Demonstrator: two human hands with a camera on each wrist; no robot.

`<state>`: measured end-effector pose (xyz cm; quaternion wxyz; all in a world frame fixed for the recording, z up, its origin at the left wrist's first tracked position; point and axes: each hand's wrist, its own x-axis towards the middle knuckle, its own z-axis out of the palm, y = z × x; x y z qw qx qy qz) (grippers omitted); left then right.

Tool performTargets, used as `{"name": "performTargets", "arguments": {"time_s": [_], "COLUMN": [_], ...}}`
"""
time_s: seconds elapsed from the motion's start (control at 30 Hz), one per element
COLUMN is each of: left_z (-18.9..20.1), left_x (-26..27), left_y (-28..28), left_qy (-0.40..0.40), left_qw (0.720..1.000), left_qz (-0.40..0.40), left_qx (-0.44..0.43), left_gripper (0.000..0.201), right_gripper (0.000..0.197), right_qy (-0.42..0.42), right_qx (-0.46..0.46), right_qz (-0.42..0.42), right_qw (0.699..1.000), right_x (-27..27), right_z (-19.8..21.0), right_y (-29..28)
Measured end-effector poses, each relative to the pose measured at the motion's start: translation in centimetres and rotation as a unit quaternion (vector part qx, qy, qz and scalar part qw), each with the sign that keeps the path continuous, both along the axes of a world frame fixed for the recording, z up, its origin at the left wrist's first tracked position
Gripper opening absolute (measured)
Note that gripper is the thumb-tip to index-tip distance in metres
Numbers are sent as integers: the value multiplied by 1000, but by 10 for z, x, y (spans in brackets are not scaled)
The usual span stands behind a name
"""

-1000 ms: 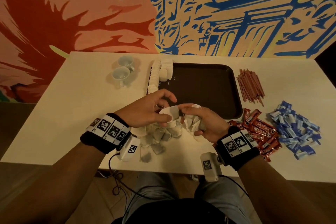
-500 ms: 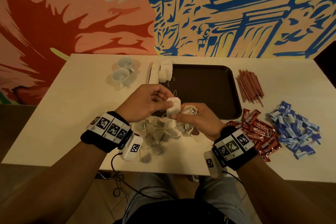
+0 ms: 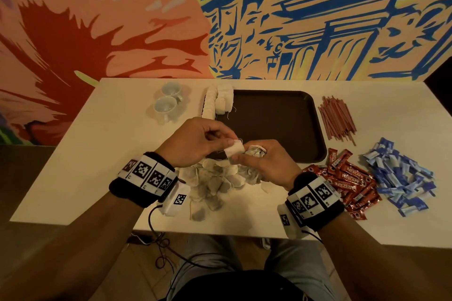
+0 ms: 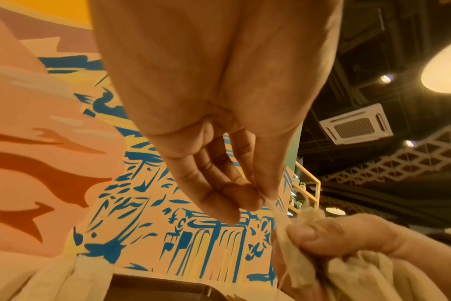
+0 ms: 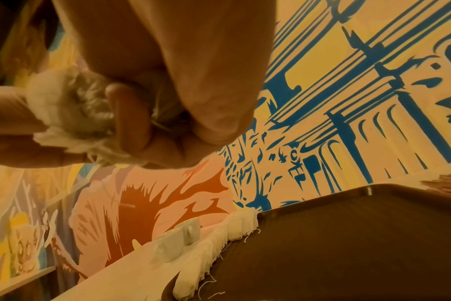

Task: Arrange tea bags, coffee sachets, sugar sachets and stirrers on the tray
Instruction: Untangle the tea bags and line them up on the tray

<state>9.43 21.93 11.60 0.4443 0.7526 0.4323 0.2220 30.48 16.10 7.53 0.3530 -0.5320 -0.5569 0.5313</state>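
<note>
Both hands raised just above near edge of tray, dark brown plastic, rectangular w/ rounded corners, shallow raised rim.

Left hand: thumb + fingertips pinching top edge of one tea bag, a flat pale paper square w/ thin string, seen also in left wrist view.

Right hand: thumb + forefinger pinching same bag from below; remaining fingers curled round crumpled wad of more bags, soft, wrinkled, off-white.

Loose heap of tea bags on table under hands, limp, greyish where contents show through.

Neat rows of bags standing on edge along tray's left rim, strings trailing.

Right of tray: stirrers, thin reddish-brown sticks in rough bundle. Nearer: coffee sachets, glossy red, narrow. Beside those: sugar sachets, blue-white, small, jumbled.

Two pale glazed cups left of tray, touching.
</note>
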Motion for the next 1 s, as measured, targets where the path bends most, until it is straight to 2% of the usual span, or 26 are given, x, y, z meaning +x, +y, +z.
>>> {"name": "performTargets", "arguments": {"time_s": [0.13, 0.23, 0.4, 0.53, 0.63, 0.77, 0.87, 1.0], "left_z": [1, 9, 38, 49, 32, -15, -53, -87], "left_x": [0, -2, -11, -9, -3, 9, 18, 29], "left_y": [1, 13, 66, 125, 163, 195, 211, 225], "left_qy": [34, 56, 116, 175, 243, 319, 351, 371], "left_qw": [999, 998, 987, 977, 963, 946, 933, 925], "left_qz": [-10, -4, 35, 50, 34, -42, -79, -82], "left_qx": [11, 37, 107, 115, 114, 35, -19, -17], "left_gripper": [10, 8, 8, 9, 10, 9, 10, 12], "right_gripper": [19, 18, 18, 25, 27, 27, 29, 32], "right_qy": [19, 38, 109, 151, 184, 181, 172, 150], "right_qx": [-36, -59, -75, -87, -121, -141, -154, -163], "right_qz": [-8, -51, -173, -222, -246, -255, -254, -262], "right_qw": [999, 996, 976, 959, 944, 939, 939, 939], "right_x": [3, 10, 32, 40, 40, 38, 38, 37], "right_z": [0, -3, -2, 3, 4, -1, -6, -12], "right_y": [-2, -1, 5, 13, 20, 27, 33, 43]}}
